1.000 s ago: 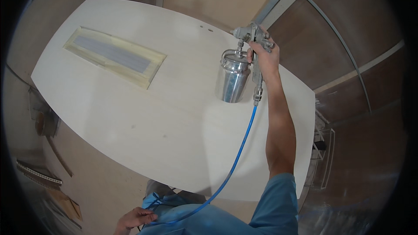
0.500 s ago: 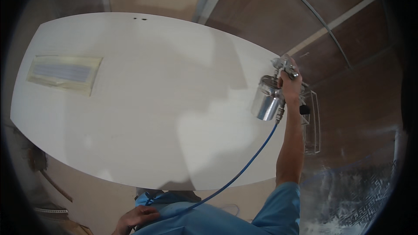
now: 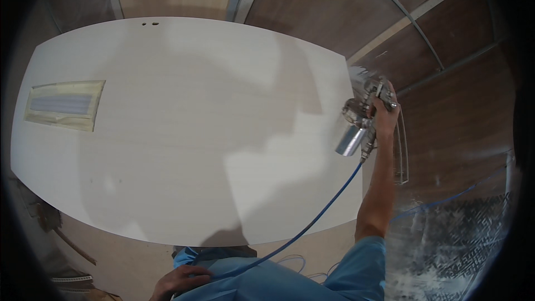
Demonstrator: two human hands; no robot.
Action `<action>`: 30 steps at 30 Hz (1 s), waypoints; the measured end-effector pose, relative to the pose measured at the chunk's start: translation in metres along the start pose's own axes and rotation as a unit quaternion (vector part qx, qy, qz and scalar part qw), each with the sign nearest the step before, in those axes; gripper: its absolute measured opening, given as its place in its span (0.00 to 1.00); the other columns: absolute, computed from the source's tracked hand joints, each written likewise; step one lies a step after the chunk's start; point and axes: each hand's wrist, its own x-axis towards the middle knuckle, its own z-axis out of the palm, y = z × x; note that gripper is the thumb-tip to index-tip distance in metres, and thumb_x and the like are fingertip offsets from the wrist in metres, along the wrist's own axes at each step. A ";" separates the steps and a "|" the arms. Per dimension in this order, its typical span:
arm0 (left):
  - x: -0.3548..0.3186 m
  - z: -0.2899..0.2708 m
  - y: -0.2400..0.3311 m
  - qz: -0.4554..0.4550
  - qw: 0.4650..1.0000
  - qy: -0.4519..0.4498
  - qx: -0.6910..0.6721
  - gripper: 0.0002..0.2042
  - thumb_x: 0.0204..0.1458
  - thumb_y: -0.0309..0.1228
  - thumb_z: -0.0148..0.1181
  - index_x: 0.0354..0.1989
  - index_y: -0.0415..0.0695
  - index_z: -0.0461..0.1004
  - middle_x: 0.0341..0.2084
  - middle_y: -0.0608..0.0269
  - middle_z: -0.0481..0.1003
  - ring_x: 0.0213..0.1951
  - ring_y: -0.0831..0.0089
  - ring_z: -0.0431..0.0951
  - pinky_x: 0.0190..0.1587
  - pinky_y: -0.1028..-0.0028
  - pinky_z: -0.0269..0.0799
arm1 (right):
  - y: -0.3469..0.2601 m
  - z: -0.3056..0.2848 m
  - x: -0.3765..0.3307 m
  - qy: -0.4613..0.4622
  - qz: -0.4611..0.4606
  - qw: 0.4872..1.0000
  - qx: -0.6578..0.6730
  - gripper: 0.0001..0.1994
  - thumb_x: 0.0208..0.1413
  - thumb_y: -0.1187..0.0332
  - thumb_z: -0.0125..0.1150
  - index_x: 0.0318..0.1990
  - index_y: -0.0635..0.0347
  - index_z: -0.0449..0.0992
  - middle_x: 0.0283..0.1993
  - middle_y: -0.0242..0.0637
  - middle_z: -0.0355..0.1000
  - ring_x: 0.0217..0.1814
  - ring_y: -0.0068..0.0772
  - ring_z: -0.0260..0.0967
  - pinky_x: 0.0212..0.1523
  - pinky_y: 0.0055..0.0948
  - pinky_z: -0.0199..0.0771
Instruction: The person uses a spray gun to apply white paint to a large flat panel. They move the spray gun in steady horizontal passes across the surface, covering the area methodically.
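Note:
A large white door-like panel (image 3: pixel 167 134) lies in front of me. My right hand (image 3: pixel 385 114) is closed around the handle of a metal paint spray gun (image 3: pixel 374 97) at the panel's right end. Below the gun hangs its silver cup (image 3: pixel 351 139), tilted over the panel's edge. A blue air hose (image 3: pixel 317 218) runs from the gun's handle down across my body. At my waist, my left hand (image 3: pixel 184 280) is closed on the hose, with its fingers curled. Yellowish masking tape (image 3: pixel 62 84) frames a greyish rectangle (image 3: pixel 61 104) on the panel's left part.
Two small dark holes (image 3: pixel 149 23) sit near the panel's far edge. Brown wall boards (image 3: pixel 312 11) with pale strips stand behind. A thin wire frame (image 3: pixel 403 150) is past the right end. More blue hose (image 3: pixel 440 203) trails over the paint-spattered floor (image 3: pixel 440 251).
My right hand has moved the spray gun rightward and slightly down, toward the panel's right edge. The view has shifted a little. My left hand stays on the hose at my waist.

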 end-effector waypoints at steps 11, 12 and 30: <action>-0.049 -0.082 -0.072 -0.064 0.989 0.084 -0.107 0.16 0.64 0.41 0.63 0.41 0.37 0.84 0.29 0.66 0.80 0.35 0.80 0.75 0.39 0.75 0.70 | -0.083 0.258 -0.011 -0.178 0.043 0.981 0.072 0.30 0.55 0.82 0.55 0.69 0.64 0.65 0.37 0.35 0.74 0.24 0.21 0.69 0.25 0.23 0.73; -0.051 -0.082 -0.082 -0.025 0.986 0.088 -0.137 0.16 0.64 0.40 0.63 0.40 0.37 0.84 0.29 0.68 0.80 0.34 0.81 0.74 0.39 0.75 0.70 | -0.089 0.278 -0.017 -0.190 0.040 0.978 0.072 0.30 0.55 0.82 0.55 0.69 0.65 0.65 0.37 0.35 0.74 0.24 0.21 0.69 0.26 0.24 0.74; -0.036 -0.030 -0.126 0.069 0.981 0.062 -0.168 0.17 0.64 0.43 0.63 0.30 0.41 0.81 0.22 0.75 0.72 0.29 0.85 0.68 0.33 0.78 0.63 | -0.134 0.243 -0.110 -0.282 0.085 0.952 0.080 0.31 0.59 0.80 0.54 0.72 0.62 0.59 0.25 0.29 0.68 0.18 0.17 0.61 0.19 0.23 0.63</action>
